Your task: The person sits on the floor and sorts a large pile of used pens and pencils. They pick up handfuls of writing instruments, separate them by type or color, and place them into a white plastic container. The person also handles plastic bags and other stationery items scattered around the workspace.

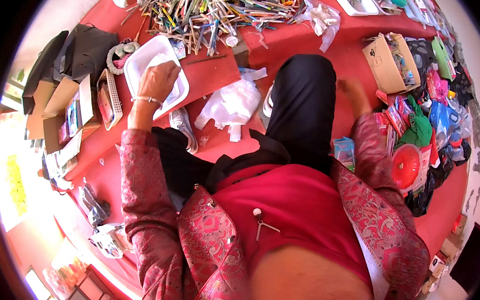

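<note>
My left hand [160, 79], with a light bangle at the wrist, is over a white plastic tray [132, 74] at the upper left. Its fingers are curled closed; whether anything is in them is hidden. Something white and blue lies in the tray beneath this hand. My right hand [353, 91] is to the right of my raised knee, smeared by motion, so its fingers do not show clearly. Nearest to it is an open cardboard box [378, 67] filled with slim items. A large heap of pens and pencils [209, 11] spreads across the far middle.
Crumpled white plastic bags [231, 104] lie between my feet. A narrow basket [110, 83] and an open carton [51, 126] stand at the left. Colourful packets and a round red item [406, 166] are piled at the right. Another white tray [360, 2] is at the upper right.
</note>
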Demonstrator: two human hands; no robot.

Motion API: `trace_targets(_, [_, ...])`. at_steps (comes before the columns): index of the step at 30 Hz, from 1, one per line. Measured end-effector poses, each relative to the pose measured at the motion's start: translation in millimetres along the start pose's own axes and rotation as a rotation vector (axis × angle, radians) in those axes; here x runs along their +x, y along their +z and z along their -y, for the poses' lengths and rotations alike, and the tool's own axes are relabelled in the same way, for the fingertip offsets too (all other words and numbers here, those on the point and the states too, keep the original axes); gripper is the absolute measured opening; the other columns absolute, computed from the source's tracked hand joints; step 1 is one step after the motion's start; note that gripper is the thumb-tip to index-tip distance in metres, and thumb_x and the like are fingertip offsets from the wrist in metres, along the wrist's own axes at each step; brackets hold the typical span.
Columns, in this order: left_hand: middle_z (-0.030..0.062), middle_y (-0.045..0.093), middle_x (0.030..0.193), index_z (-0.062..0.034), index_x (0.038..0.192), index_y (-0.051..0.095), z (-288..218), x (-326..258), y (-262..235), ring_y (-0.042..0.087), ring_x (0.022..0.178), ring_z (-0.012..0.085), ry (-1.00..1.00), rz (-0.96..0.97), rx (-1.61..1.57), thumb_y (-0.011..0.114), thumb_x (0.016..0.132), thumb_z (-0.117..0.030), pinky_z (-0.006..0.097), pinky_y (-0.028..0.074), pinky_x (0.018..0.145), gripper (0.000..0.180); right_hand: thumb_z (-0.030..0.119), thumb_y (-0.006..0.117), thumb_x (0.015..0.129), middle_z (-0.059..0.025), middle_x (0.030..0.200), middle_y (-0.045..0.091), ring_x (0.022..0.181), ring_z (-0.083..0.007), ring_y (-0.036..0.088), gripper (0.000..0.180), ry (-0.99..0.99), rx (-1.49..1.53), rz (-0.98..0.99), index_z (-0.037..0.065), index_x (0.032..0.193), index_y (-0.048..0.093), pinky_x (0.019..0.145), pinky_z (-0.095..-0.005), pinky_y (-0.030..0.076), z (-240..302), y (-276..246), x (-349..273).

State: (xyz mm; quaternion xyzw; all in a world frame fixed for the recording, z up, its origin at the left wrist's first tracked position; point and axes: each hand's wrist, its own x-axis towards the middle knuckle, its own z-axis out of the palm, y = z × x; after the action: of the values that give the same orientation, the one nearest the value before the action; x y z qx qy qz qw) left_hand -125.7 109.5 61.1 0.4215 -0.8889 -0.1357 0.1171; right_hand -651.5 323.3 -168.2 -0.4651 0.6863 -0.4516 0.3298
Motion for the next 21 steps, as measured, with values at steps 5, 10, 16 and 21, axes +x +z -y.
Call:
trace_targets(5, [0.0145, 0.058, 0.063, -0.0026, 0.07, 0.056, 23.6, 7.6, 36.3, 0.057, 0.062, 0.0315, -0.065, 0.006, -0.161, 0.049, 0.079, -0.025, 0.039, 0.045, 0.058, 0.025, 0.02, 0.052, 0.074, -0.0003, 0.064, 0.056, 0.052, -0.009, 0.051, 0.016, 0.286, -0.074, 0.295, 0.007, 0.068, 0.059, 0.046, -0.0213, 0.039, 222.8, 45.1, 103.8])
trace_targets(10, [0.0164, 0.058, 0.09, -0.0052, 0.097, 0.053, 32.6, 8.7, 48.6, 0.055, 0.084, 0.0336, 0.027, 0.174, -0.039, 0.05, 0.076, -0.018, 0.042, 0.043, 0.072, 0.025, 0.022, 0.055, 0.071, -0.0061, 0.069, 0.061, 0.061, -0.0131, 0.059, 0.02, 0.322, -0.757, 1.135, 0.004, 0.072, 0.062, 0.046, -0.025, 0.044, 236.0, 180.0, 153.0])
trace_targets(16, [0.0165, 0.057, 0.088, -0.0067, 0.104, 0.05, 38.4, 4.0, 34.9, 0.056, 0.083, 0.0338, -0.211, 0.545, 0.182, 0.056, 0.075, -0.021, 0.042, 0.043, 0.072, 0.033, 0.007, 0.051, 0.064, -0.023, 0.088, 0.058, 0.084, -0.0358, 0.057, 0.025, 0.009, -0.994, 0.628, -0.001, 0.085, 0.061, 0.07, -0.0409, 0.047, 102.8, 315.6, 150.9])
trace_targets(21, [0.0178, 0.057, 0.087, -0.0037, 0.102, 0.05, 33.9, -11.1, 35.8, 0.056, 0.081, 0.0335, -0.19, 0.564, 0.118, 0.055, 0.075, -0.019, 0.041, 0.044, 0.07, 0.032, 0.017, 0.053, 0.069, -0.0194, 0.083, 0.059, 0.081, -0.0375, 0.055, 0.02, 0.143, -0.629, -0.032, 0.003, 0.081, 0.059, 0.069, -0.0447, 0.044, 51.4, 362.6, 111.9])
